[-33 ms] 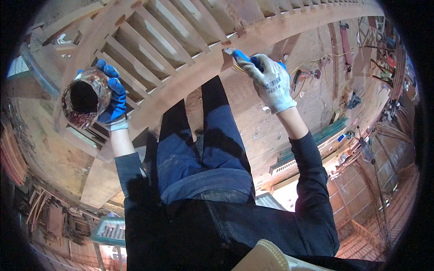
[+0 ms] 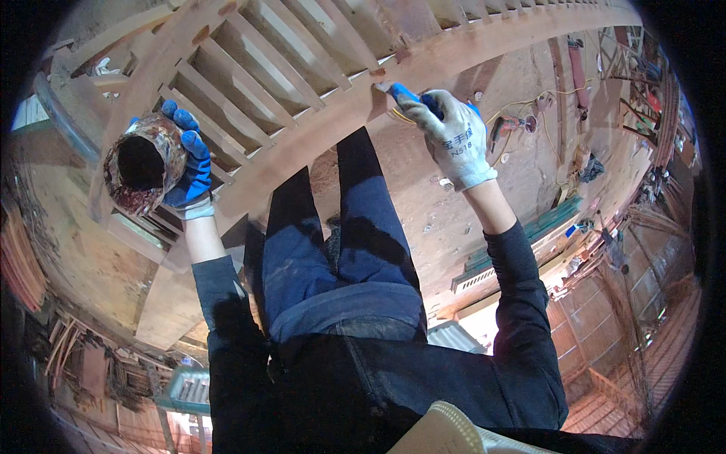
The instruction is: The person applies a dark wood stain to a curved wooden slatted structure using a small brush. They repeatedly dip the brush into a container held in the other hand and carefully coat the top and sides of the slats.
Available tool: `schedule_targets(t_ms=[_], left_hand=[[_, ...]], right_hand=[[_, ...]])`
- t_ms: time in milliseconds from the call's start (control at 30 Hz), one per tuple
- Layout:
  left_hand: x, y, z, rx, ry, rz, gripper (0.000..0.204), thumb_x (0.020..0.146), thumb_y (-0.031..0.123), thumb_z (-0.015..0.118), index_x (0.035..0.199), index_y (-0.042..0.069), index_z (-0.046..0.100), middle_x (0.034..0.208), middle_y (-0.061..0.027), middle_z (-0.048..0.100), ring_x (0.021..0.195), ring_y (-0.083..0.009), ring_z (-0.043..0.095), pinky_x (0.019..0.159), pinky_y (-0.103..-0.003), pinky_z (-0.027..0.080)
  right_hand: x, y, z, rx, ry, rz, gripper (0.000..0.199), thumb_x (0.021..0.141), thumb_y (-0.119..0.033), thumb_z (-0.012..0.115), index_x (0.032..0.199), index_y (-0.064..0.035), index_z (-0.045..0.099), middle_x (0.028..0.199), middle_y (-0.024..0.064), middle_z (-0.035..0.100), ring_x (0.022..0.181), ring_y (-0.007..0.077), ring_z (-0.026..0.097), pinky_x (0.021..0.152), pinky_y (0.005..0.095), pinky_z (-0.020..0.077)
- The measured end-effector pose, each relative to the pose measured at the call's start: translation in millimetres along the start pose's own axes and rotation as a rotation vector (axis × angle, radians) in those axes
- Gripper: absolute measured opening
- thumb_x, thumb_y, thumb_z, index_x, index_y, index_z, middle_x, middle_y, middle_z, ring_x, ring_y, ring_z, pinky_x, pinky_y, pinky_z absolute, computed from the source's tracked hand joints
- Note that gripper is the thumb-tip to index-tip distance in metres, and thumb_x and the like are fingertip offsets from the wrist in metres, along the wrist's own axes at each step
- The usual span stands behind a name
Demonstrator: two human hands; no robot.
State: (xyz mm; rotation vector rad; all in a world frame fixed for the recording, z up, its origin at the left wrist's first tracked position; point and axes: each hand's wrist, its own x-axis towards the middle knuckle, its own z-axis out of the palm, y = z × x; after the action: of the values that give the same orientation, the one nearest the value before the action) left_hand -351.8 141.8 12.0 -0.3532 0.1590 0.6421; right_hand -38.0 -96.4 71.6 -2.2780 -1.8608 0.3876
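My left hand (image 2: pixel 190 163), in a white glove with a blue coating, is wrapped around the side of a round pot (image 2: pixel 172 144). The pot is crusted with brown, flaky residue, and its dark mouth faces me. My right hand (image 2: pixel 446 129), gloved alike, is closed around a small putty knife (image 2: pixel 383 87), mostly hidden by the fingers. The knife's tip is at the edge of a long, curved wooden rail (image 2: pixel 325 125) with several slats. A reddish-brown patch (image 2: pixel 377 73) marks the rail right by that tip.
A red power tool (image 2: pixel 514 125) lies on the floor at the right, with a yellow cord (image 2: pixel 522 104) near it. Green slatted pieces (image 2: pixel 522 244) lie behind it. Strips of wood are piled along the left and right edges. My legs stand close to the rail.
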Motion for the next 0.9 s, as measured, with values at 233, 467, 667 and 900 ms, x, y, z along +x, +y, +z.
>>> schedule_targets(t_ms=[233,467,667,900], left_hand=[[4.1,-3.2,-3.8,0.056,-0.020,0.040,0.060,0.093,0.030,0.057,0.138,-0.005,0.039,0.136,-0.0206,0.048,0.127,-0.0323,0.044,0.098,-0.049,0.048],[4.5,-2.9,0.0,0.042,0.005,0.031,0.057,0.096,0.038,0.050,0.134,-0.004,0.043,0.137,-0.0201,0.048,0.127,-0.0321,0.044,0.099,-0.052,0.047],[3.0,-2.2,-1.8,0.035,0.006,0.035,0.061,0.091,0.031,0.058,0.138,-0.004,0.039,0.137,-0.0193,0.048,0.127,-0.0336,0.044,0.098,-0.050,0.048],[1.8,-1.7,-4.1,0.026,0.000,0.049,0.065,0.088,0.029,0.062,0.138,-0.004,0.039,0.139,-0.0192,0.047,0.128,-0.0343,0.042,0.099,-0.051,0.047]], right_hand=[[-6.0,3.9,22.0,-0.103,-0.004,-0.010,0.018,0.088,-0.024,0.063,0.105,-0.0172,0.063,0.082,0.0059,0.060,0.071,0.0241,0.063,0.060,0.0364,0.0491],[8.8,1.7,10.1,-0.009,0.020,0.078,0.032,0.083,-0.015,0.063,0.113,-0.0242,0.061,0.080,0.0063,0.059,0.066,0.0249,0.062,0.052,0.0378,0.0486],[8.1,-9.1,-9.8,0.008,-0.001,0.035,0.040,0.076,-0.003,0.064,0.112,-0.0214,0.066,0.084,0.0063,0.060,0.064,0.0248,0.062,0.054,0.0356,0.0494],[1.0,-10.6,-5.6,-0.087,-0.068,0.024,0.050,0.075,-0.001,0.063,0.120,-0.0225,0.062,0.084,0.0067,0.059,0.067,0.0262,0.062,0.057,0.0367,0.0498]])
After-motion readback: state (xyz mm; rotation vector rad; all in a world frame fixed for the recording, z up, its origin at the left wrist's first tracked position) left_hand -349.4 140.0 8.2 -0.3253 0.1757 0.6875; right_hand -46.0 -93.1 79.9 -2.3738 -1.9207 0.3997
